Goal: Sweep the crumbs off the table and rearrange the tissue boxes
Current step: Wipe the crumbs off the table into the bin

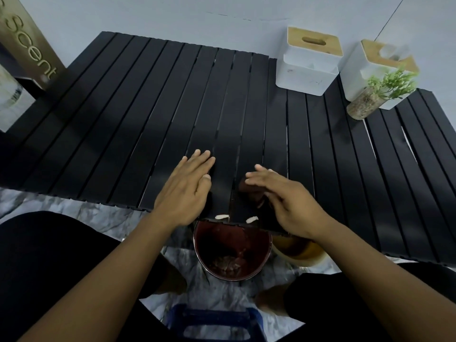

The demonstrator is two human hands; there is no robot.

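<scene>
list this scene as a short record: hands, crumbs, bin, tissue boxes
left hand: fingers straight, flat on the table near its front edge
right hand: open, fingers extended, beside the left hand
crumbs: two pale pieces at the table's front edge, between the hands
bin: dark red, below the edge under the crumbs
tissue boxes: two, white, wooden lids, far right corner
plant: small pot in front of the right box

Makeshift indoor corner, likely a home — slatted table [123, 119] against bare wall [172, 13], "Scent" sign [29, 43], plant [388, 85], crumpled sheet [222, 294] underfoot.
</scene>
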